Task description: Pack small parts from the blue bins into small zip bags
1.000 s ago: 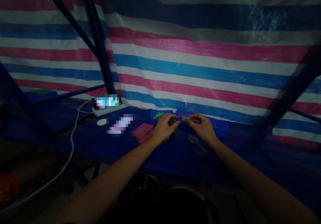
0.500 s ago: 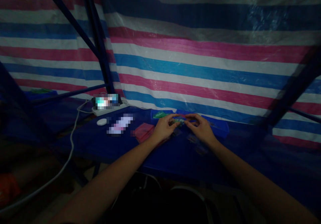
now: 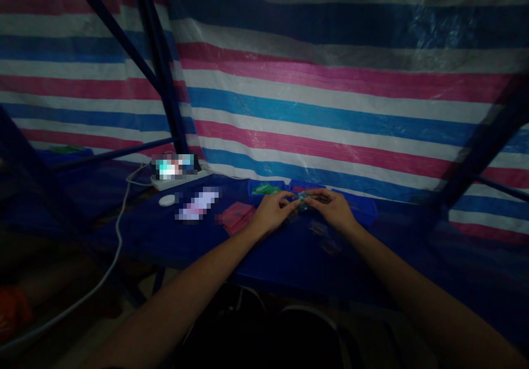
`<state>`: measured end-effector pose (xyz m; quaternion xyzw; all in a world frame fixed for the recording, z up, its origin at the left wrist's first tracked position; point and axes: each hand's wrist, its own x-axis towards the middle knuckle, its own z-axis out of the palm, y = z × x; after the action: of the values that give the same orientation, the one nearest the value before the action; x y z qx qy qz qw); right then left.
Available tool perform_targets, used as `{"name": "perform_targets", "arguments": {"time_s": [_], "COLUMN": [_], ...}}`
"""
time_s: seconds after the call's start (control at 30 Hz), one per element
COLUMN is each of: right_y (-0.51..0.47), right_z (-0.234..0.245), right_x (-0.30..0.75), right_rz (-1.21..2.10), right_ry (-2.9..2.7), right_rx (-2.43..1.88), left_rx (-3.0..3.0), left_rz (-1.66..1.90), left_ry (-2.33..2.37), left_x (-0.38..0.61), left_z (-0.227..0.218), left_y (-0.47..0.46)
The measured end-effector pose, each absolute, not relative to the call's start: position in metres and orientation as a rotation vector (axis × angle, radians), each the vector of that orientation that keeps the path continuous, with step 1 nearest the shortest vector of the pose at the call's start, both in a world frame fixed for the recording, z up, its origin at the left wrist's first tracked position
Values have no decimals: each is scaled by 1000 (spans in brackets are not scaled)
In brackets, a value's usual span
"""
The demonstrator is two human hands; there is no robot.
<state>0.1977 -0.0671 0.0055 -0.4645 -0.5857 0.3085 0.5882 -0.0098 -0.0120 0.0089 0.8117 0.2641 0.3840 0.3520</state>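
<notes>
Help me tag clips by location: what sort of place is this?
Probably a makeshift workstation in a dim, sheeted-off space: a pink, white and blue striped plastic sheet hangs behind a flat-topped blue table, and shallow blue plastic bins stand along its far edge.

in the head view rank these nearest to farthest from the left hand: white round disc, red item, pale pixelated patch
From the left hand:
1. Red item: on the table, just left of the hand.
2. Pale pixelated patch: farther left, beyond the red item.
3. White round disc: farthest left of the three.
</notes>
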Motion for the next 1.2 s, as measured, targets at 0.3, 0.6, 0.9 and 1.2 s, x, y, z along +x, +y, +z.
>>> {"name": "perform_targets", "arguments": {"time_s": [0.3,0.6,0.9,1.2], "right_y": [-66,-71,-75,-70], "right_z": [3,0,-7,-5], "right_x": [198,192,186,190], "right_rz": [787,389,377,192], "right_ry": [-1330,-1811,-2292,-2289], "right_rx": [-1080,-1236,-1072,-1160], "left_rx": [2132,2552,2761,2786], "left_rz": [1086,1387,1079,1059], "left_ry": [646,1030,1215,1195], "left_x": [-8,-37,-44,-40], "left_z": [9,26,2,-1], "left_y": [-9,14,35,26]}}
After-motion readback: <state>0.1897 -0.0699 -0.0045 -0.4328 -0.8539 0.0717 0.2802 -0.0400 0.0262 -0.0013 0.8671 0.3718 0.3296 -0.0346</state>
